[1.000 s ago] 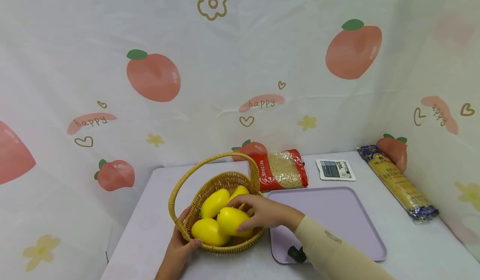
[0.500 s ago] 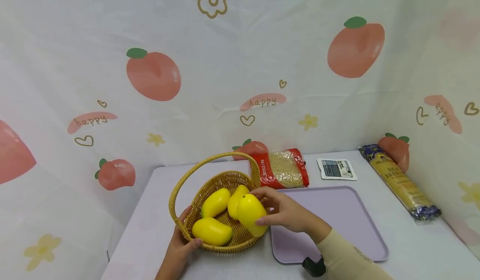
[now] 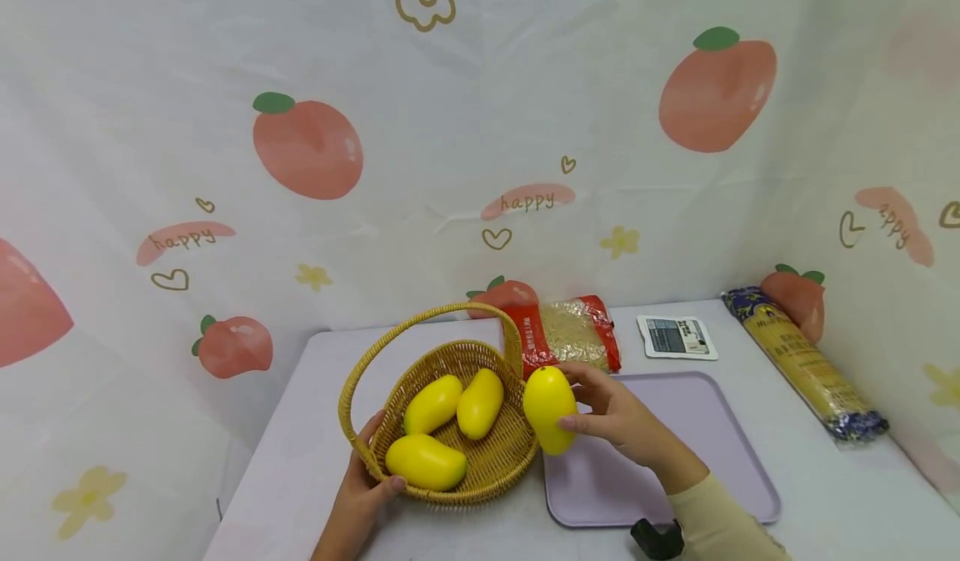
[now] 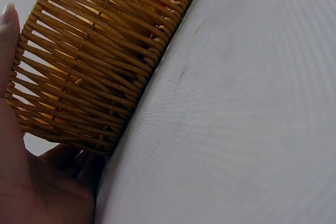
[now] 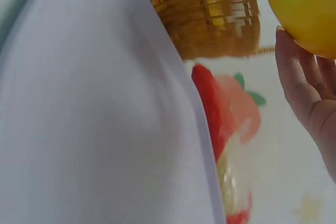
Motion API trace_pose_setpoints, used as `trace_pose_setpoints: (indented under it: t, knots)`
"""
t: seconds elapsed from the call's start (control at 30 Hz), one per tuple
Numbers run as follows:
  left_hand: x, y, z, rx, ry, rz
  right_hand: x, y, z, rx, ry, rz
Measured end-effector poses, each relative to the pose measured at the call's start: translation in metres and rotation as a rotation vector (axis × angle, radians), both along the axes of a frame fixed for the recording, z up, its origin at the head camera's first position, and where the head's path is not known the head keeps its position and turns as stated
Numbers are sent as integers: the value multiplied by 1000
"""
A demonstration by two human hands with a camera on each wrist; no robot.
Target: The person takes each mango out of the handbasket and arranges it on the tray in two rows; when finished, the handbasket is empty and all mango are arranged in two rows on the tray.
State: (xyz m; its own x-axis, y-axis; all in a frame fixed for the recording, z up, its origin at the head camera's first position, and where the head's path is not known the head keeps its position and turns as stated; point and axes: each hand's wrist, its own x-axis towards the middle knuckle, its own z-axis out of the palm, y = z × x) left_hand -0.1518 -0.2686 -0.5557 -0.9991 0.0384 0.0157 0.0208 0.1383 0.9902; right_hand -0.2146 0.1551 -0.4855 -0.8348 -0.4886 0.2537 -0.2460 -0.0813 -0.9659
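Observation:
My right hand (image 3: 618, 419) grips a yellow mango (image 3: 550, 411) by its side, raised at the right rim of the wicker basket and beside the tray. In the right wrist view the same mango (image 5: 307, 14) sits against the fingers, above the tray's level. With the thumb over the rim, my left hand (image 3: 360, 486) holds the left side of the basket (image 3: 495, 486). The left wrist view shows the woven basket wall (image 4: 100, 51) between that thumb and the fingers, which are partly hidden beneath. Three more mangoes (image 3: 481, 404) lie inside the basket, under its tall arched handle.
A lilac tray (image 3: 720, 453) lies right of the basket, partly under my right forearm. Behind it are a red bag of dry food (image 3: 573, 334) and a flat white packet (image 3: 677, 338). A long yellow noodle pack (image 3: 806, 365) lies along the right edge. A patterned curtain stands behind.
My right hand has lifted the mango out of the basket and carried it rightward, turning it upright. The mangoes left inside show more fully. The left hand keeps its place on the basket.

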Motion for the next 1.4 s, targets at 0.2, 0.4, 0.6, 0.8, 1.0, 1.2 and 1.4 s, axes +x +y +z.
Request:
trace_pose_setpoints:
  t: [0.2, 0.4, 0.6, 0.8, 1.0, 1.2, 1.4]
  knots:
    - [-1, 1, -1, 29, 16, -21, -2, 25, -13, 0, -76, -150]
    - [0, 1, 0, 18, 20, -15, -9, 38, -25, 49, -192, -261]
    - [0, 1, 1, 14, 15, -13, -15, 37, -35, 156, -283, -348]
    - [1, 0, 0, 22, 7, -9, -16, 32, -41, 264, -308, -395]
    - [-2, -1, -3, 19, 1, -12, -16, 31, -44, 341, -285, -449]
    - [-3, -1, -4, 19, -11, -6, -18, 30, -47, 356, -265, -473]
    - [-2, -1, -4, 27, -9, -9, -17, 29, -48, 358, -257, -490]
